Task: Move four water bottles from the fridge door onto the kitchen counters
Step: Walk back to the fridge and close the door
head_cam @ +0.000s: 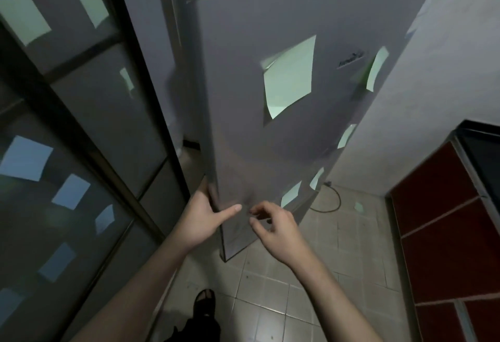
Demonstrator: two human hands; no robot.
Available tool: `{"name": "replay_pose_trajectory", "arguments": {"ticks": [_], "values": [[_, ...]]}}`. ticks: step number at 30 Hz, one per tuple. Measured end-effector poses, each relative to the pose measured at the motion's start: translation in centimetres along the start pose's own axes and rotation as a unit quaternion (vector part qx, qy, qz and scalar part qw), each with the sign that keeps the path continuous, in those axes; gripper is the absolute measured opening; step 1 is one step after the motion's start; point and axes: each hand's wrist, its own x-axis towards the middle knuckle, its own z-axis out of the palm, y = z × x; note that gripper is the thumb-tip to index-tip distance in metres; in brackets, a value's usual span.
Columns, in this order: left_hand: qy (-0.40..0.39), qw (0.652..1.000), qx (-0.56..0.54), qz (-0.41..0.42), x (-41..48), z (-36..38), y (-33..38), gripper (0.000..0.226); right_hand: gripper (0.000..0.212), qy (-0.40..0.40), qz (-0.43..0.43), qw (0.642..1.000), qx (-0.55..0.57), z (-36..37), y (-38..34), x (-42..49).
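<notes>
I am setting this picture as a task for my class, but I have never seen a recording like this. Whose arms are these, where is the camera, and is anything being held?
There is no machine here. A person wears a wide-angle camera on their head, so you look down along their own arms. The left hand grips the side edge of the grey fridge door, with the thumb on its front. The right hand is close to the door, its fingers loosely curled and holding nothing. No water bottles are in view. Below is a tiled floor with a dark cable and the person's sandalled foot. A red cabinet stands on the right.
</notes>
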Motion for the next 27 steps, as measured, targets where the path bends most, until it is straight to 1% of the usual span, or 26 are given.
{"name": "replay_pose_trajectory", "arguments": {"ticks": [2, 4, 7, 9, 12, 15, 18, 21, 27], "values": [[0.016, 1.0, 0.02, -0.01, 1.8, -1.4, -0.8, 0.059, 0.012, -0.034, -0.012, 0.999, -0.024, -1.4, 0.0, 2.8], [0.048, 0.998, 0.049, -0.009, 3.5, -2.8, -1.6, 0.054, 0.006, -0.042, -0.02, 0.998, -0.05, -2.9, 0.0, 5.6], [0.073, 0.994, 0.079, 0.003, 6.6, -4.7, -2.8, 0.054, 0.013, 0.004, -0.018, 0.998, -0.065, -4.9, -0.5, 9.7], [0.076, 0.995, 0.06, -0.006, 9.1, -5.9, -3.9, 0.056, 0.017, 0.029, -0.01, 0.996, -0.085, -5.8, -0.9, 12.2], [0.043, 0.999, 0.018, -0.008, 13.1, -7.7, -5.8, 0.058, 0.016, 0.049, -0.006, 0.993, -0.111, -6.7, -1.6, 15.4], [0.026, 0.999, 0.006, -0.021, 16.4, -9.0, -6.4, 0.059, 0.015, 0.058, -0.004, 0.99, -0.127, -7.0, -2.3, 18.1], [0.006, 1.0, 0.003, -0.02, 19.2, -9.8, -6.5, 0.065, 0.016, 0.07, -0.001, 0.987, -0.145, -7.3, -2.7, 20.4], [-0.004, 1.0, 0.02, -0.014, 21.7, -10.3, -6.5, 0.07, 0.022, 0.071, 0.014, 0.985, -0.159, -7.7, -3.1, 22.3], [-0.008, 0.999, 0.035, 0.015, 26.2, -10.4, -7.0, 0.063, 0.023, 0.062, 0.024, 0.983, -0.17, -8.0, -3.4, 25.4]]}}
